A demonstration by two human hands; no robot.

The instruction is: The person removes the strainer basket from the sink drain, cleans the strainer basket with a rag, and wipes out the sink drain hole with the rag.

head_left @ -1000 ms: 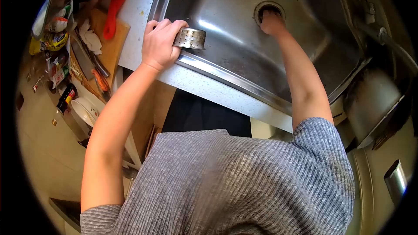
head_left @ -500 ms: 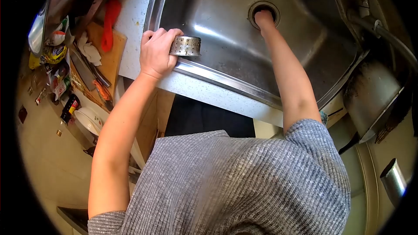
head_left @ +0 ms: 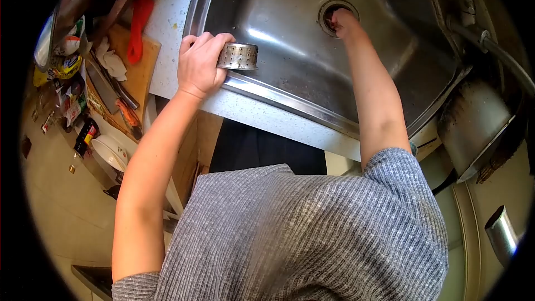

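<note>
My left hand (head_left: 203, 64) is closed around a perforated metal sink strainer basket (head_left: 238, 57), held above the front rim of the stainless steel sink (head_left: 278, 99). My right hand (head_left: 343, 23) is at the drain hole (head_left: 323, 18), with its fingers curled at the opening. The fingertips are partly hidden, and whatever they hold is too small to make out.
A faucet pipe (head_left: 493, 50) reaches over the sink's right side. Beside it leans a large metal pan (head_left: 473, 125). To the left lie a wooden cutting board (head_left: 146, 58), a red-handled utensil (head_left: 137, 30), a knife (head_left: 103, 86) and a white bowl (head_left: 110, 153).
My right hand has drawn back slightly out of the drain, and more of its curled fingers shows. The left hand with the strainer basket has stayed nearly in place.
</note>
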